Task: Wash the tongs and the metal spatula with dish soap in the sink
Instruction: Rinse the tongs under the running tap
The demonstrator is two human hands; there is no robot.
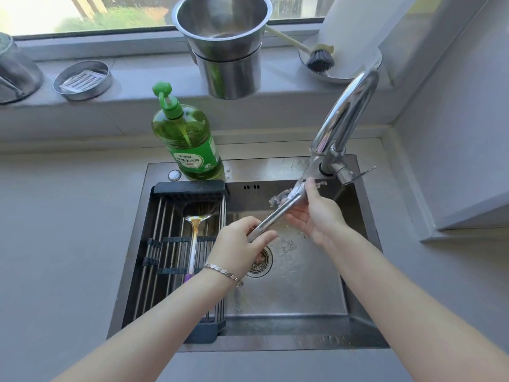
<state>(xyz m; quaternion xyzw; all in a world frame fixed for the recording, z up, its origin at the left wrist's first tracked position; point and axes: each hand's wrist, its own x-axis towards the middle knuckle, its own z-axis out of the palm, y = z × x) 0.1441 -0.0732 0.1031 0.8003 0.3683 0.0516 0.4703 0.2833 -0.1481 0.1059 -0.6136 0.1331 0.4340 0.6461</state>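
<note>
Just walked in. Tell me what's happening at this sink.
A person is washing the tongs over the sink. The left hand grips the handle end while the right hand, palm open, touches the head end just below the faucet. The metal spatula lies on the drying rack over the sink's left side, and the dish soap bottle stands on the back ledge.

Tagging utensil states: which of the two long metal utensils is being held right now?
The silver metal tongs, gripped by the left hand; the purple-tipped metal spatula lies on the black sink rack.
</note>
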